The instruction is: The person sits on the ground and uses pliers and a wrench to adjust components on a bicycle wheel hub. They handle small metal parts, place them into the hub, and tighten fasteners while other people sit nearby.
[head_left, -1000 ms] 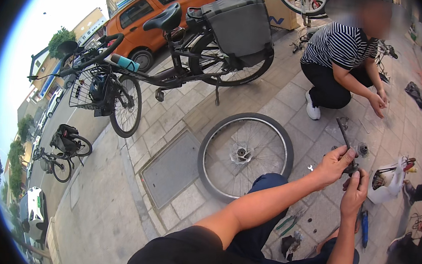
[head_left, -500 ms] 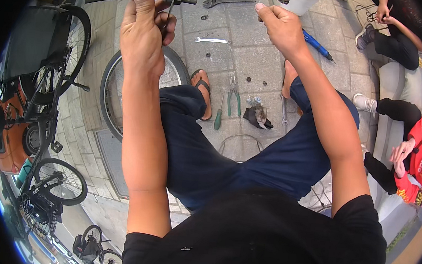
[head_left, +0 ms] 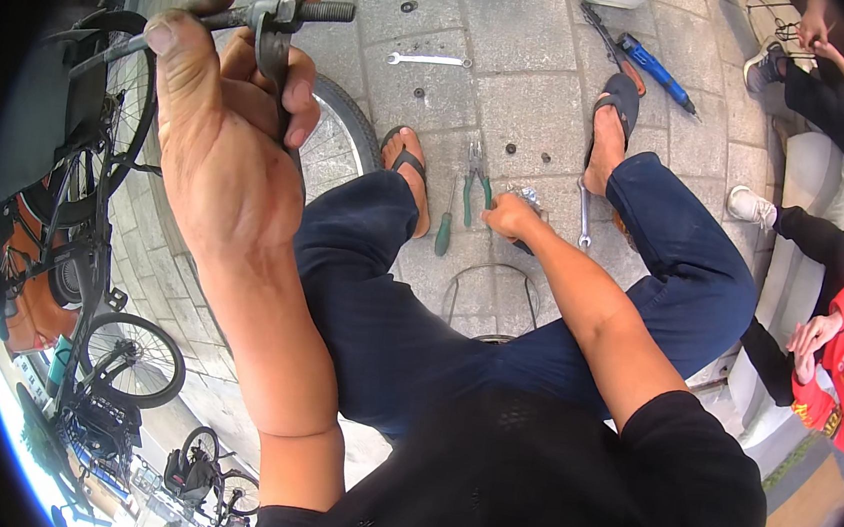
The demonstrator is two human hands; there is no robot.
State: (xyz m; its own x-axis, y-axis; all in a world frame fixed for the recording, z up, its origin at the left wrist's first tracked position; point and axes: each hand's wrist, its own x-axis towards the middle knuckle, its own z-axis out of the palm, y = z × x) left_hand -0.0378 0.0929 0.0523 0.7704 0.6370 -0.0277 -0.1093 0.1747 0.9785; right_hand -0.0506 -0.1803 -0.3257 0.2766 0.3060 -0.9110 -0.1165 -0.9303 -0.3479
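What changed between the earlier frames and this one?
The right hand moved away from the threaded rod and came down to the pavement beside the green-handled pliers; whether it grips anything is hidden. The left hand still holds the rod, now larger in view. The screwdriver and silver combination wrench stayed put.

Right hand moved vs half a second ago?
Yes: the right hand has moved down the picture, judged against the green-handled pliers. It was well above their tips; now it is right by their handles, contact unclear.
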